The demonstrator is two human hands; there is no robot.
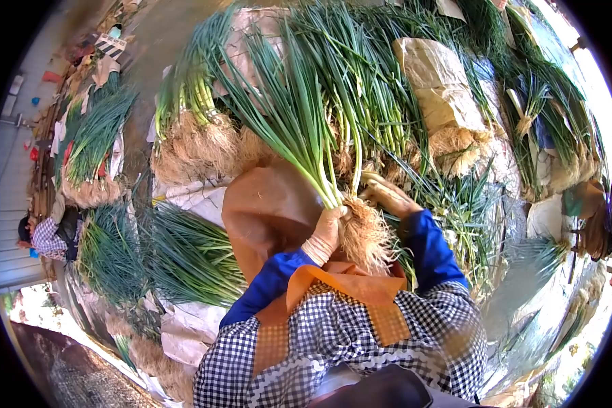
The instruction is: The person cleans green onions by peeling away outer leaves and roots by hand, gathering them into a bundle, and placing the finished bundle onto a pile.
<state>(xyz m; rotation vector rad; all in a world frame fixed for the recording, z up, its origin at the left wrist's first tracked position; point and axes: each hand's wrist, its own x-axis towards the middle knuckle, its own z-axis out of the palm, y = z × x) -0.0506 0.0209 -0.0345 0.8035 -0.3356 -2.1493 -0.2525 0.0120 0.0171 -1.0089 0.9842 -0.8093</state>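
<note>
A bunch of long green onions (313, 129) rises from my left hand (326, 235), which is closed round the pale stems just above the roots. The tan, stringy roots (366, 234) hang to the right of that hand. My right hand (387, 194) is just right of the stems, its fingers stretched toward the base of one stalk; whether it touches the stalk, I cannot tell. Behind the bunch lies a large row of green onions (374, 88) with their roots toward me. Loose green leaves (455, 211) lie to the right of my right hand.
Brown paper (442, 81) wraps a bundle at the upper right. More onions lie at the left (194, 255) and far left (102, 136). A person (51, 238) is at the far left edge. An orange-brown apron (258, 211) covers my lap.
</note>
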